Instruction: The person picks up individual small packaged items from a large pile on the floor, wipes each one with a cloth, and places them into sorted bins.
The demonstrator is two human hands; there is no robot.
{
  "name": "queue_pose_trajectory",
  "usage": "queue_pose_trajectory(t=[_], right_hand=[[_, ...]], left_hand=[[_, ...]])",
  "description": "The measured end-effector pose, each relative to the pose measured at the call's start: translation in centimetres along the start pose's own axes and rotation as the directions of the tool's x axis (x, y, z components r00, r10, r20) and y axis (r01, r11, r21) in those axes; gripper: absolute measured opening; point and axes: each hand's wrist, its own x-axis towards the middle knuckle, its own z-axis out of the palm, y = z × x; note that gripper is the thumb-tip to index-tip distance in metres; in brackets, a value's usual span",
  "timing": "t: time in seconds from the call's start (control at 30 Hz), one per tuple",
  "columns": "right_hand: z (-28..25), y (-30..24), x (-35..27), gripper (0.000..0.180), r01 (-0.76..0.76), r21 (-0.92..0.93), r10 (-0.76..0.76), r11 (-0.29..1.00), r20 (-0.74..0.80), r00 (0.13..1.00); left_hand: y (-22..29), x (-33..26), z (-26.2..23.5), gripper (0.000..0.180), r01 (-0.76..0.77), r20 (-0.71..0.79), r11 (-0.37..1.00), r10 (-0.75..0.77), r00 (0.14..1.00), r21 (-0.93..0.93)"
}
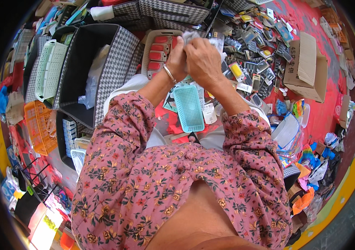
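My left hand (176, 59) and my right hand (203, 60) are raised together in front of me, both closed on a small clear plastic packet (190, 36) that sticks out above the fingers. A bangle circles my left wrist. Below my hands a small turquoise plastic basket (189, 107) lies on my lap. Behind my left hand stands a beige tray (149, 49) with several red packaged items in it. To the right of my hands a heap of small packaged items (255, 62) covers the red floor.
A large empty houndstooth fabric bin (90, 66) stands at the left, with a pale green basket (49, 68) and an orange basket (39, 125) beyond it. An open cardboard box (308, 68) sits at the right. Plastic bags and colourful scraps lie at lower right.
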Motion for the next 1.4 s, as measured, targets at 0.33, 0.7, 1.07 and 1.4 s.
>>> queue_pose_trajectory(t=[0.33,0.7,1.07,1.4], right_hand=[[-3.7,6.2,-1.4,0.015,-0.588,0.769,0.605,0.251,0.35,0.715],[-0.9,3.5,0.2,0.019,-0.338,0.355,0.375,0.872,-0.039,0.926],[-2.6,2.1,-2.4,0.019,-0.527,0.539,0.293,0.657,0.461,0.838],[-0.6,1.8,-1.3,0.007,-0.019,0.111,0.013,0.994,0.059,0.998]], left_hand=[[3.3,2.9,-0.9,0.06,0.302,-0.076,0.917,-0.331,0.941,-0.259],[2.1,2.2,0.9,0.035,0.361,-0.234,0.916,-0.395,0.888,-0.174],[1.4,3.0,-2.1,0.032,0.192,-0.41,0.937,-0.303,0.86,-0.29],[1.3,2.6,-2.2,0.042,0.345,-0.137,0.888,-0.399,0.907,-0.304]])
